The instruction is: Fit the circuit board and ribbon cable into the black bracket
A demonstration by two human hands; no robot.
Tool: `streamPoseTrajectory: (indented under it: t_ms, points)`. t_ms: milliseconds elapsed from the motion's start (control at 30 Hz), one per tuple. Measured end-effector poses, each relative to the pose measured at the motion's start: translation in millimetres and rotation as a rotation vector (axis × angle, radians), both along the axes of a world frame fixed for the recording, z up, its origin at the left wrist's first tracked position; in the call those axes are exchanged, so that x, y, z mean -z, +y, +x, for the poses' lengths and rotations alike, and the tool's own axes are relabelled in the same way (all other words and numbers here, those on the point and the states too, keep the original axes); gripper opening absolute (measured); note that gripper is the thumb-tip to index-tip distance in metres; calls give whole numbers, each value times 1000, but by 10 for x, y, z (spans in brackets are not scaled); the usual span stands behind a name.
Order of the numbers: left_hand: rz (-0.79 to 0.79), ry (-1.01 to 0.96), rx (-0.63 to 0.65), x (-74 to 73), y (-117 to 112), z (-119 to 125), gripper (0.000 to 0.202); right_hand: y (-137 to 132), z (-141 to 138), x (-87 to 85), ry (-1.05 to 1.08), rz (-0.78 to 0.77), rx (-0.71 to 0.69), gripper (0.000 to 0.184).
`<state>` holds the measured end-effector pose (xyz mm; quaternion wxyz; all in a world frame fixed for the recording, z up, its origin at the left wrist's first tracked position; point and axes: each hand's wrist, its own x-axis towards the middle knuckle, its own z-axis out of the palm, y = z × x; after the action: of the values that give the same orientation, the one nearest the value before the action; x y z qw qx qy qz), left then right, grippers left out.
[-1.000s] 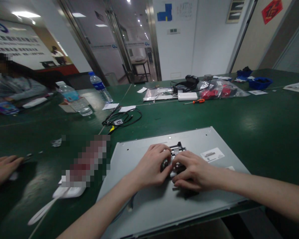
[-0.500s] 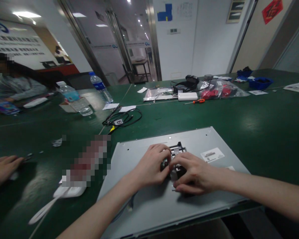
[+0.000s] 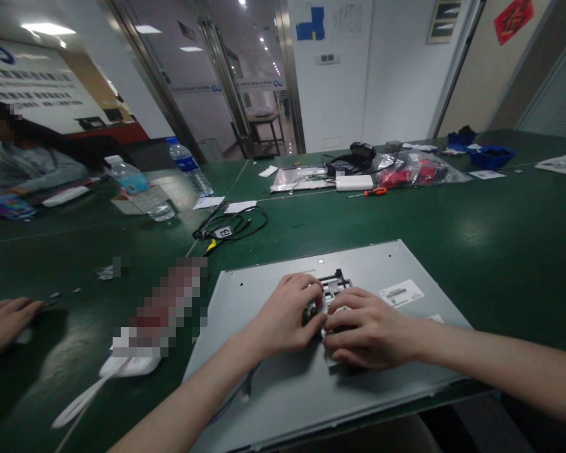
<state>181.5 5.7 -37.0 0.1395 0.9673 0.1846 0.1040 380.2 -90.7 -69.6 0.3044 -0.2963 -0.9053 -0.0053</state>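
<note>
A flat grey metal panel (image 3: 273,390) with a white label (image 3: 402,292) lies on the table in front of me. At its middle is a black-and-silver frame-like fitting (image 3: 336,283), mostly covered by my hands. My left hand (image 3: 290,311) is curled at the fitting's left side, thumb and fingers closed around a small dark part I cannot make out. From the right, my right hand (image 3: 370,330) bends its fingers down over the fitting's near part; what lies under them is hidden. A cable (image 3: 246,387) with a loose end rests on the panel near my left forearm.
Left of the panel lie a white-edged object (image 3: 132,365) with a strap and a coiled black cable (image 3: 236,223). Another person's hand (image 3: 9,321) is at far left. Bottles (image 3: 188,167), an orange-handled screwdriver (image 3: 375,191) and a plastic bag (image 3: 419,170) stand or lie farther back.
My right hand's fingers have come down flatter and closer together over the fitting. My left hand and the panel stay nearly where they were.
</note>
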Motion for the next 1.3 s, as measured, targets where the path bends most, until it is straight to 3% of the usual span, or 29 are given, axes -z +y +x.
streamPoseTrajectory:
  t_ms: [1300]
  points:
    - [-95, -128, -2, -8, -30, 43, 9, 37, -14, 78, -51, -23, 40, 22]
